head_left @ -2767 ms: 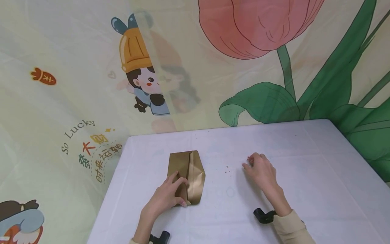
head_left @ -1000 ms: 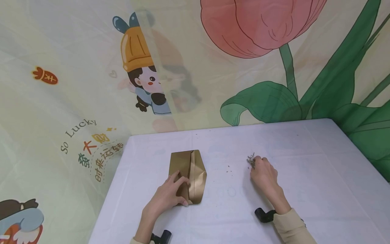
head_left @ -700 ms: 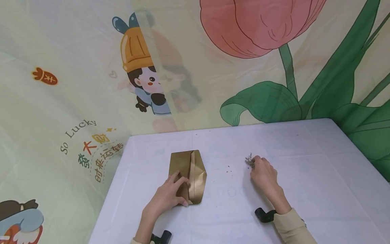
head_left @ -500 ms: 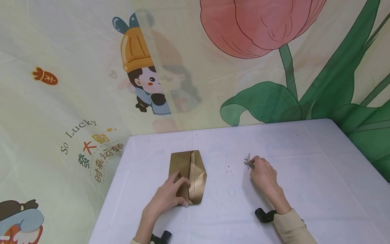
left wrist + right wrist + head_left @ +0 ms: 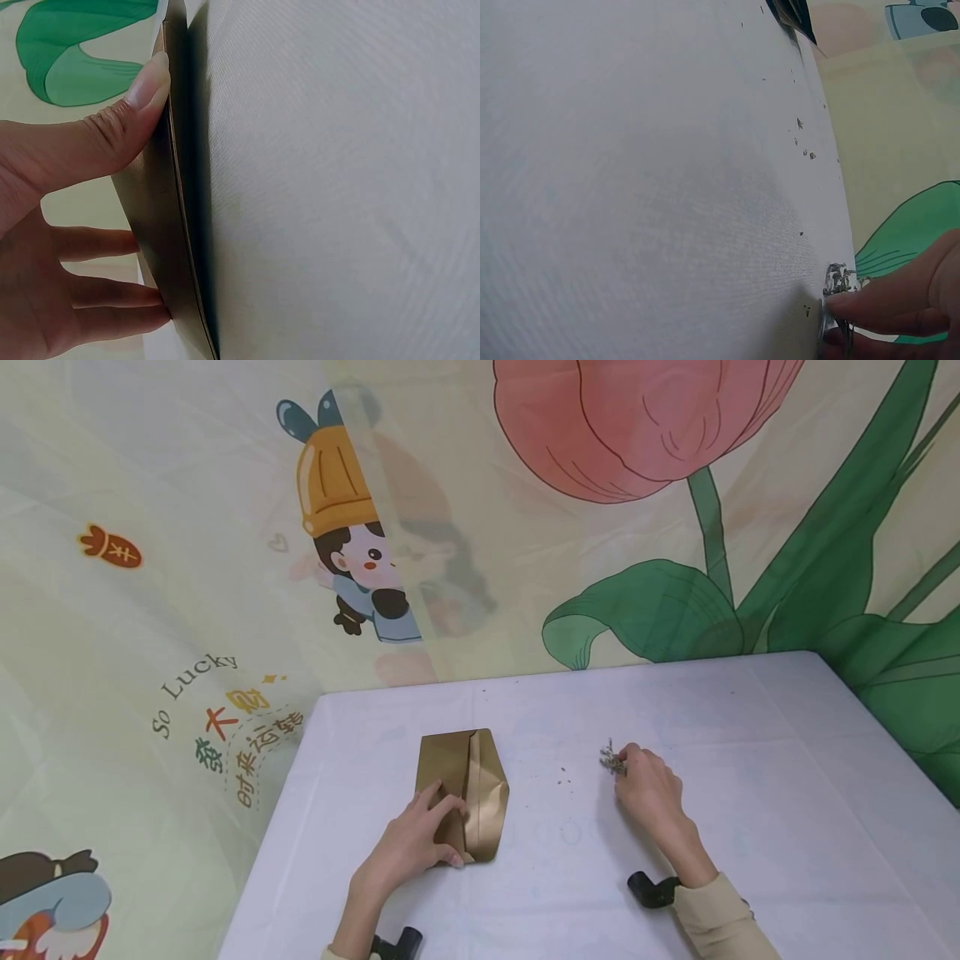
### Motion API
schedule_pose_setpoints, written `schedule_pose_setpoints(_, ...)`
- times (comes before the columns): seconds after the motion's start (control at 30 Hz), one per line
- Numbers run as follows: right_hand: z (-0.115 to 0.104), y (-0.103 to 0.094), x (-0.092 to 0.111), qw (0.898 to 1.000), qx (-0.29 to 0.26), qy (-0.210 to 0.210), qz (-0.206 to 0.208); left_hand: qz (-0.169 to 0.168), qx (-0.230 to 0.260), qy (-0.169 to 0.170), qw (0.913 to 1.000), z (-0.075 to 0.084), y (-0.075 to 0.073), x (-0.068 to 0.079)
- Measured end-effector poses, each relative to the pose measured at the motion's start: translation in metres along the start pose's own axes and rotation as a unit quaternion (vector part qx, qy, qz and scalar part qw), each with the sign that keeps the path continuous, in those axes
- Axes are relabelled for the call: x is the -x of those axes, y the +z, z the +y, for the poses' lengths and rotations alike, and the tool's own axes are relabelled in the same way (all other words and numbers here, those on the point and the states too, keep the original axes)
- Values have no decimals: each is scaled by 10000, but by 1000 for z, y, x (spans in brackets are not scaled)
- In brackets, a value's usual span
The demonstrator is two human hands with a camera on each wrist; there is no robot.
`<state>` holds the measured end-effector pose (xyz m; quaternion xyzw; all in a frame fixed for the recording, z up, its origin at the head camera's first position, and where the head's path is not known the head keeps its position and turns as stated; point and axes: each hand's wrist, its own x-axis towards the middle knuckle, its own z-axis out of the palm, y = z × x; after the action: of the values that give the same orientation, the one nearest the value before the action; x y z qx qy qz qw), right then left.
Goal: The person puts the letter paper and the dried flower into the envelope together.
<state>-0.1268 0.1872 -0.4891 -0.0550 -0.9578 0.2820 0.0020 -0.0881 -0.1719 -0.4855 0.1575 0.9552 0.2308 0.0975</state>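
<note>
A gold envelope (image 5: 442, 756) lies on the white-covered table, its flap (image 5: 491, 789) folded out to the right. My left hand (image 5: 408, 839) rests on its lower left part. In the left wrist view the thumb (image 5: 127, 124) touches the envelope's near edge, while fairly straight fingers (image 5: 112, 304) press on its face. To the right, my right hand (image 5: 648, 785) pinches a small grey-green sprig of dried flowers (image 5: 612, 760) between thumb and fingers. The sprig's tip pokes out to the left, and the fingers hide its lower end. In the right wrist view the sprig (image 5: 838, 277) appears just above the table.
Small dark crumbs (image 5: 562, 781) lie scattered between the envelope and my right hand. A printed cloth backdrop (image 5: 465, 527) hangs right behind the table's far edge (image 5: 525, 677). Each wrist carries a black camera mount (image 5: 651, 891).
At first a small reddish bit showed at my right fingertips; later the grey-green sprig appears there. Its tip has since shifted slightly left. My left hand and the envelope stay put.
</note>
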Motion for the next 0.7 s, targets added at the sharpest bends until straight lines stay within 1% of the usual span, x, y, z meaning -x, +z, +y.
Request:
schedule_pose_setpoints(0.4, 0, 2, -2, 10000, -6, 60, -4, 2, -25, 17, 10000, -1, 0, 0)
schedule_pose_setpoints(0.7, -1, 3, -2, 9999, -145, 42, 65, -14, -67, -13, 10000, -1, 1, 0)
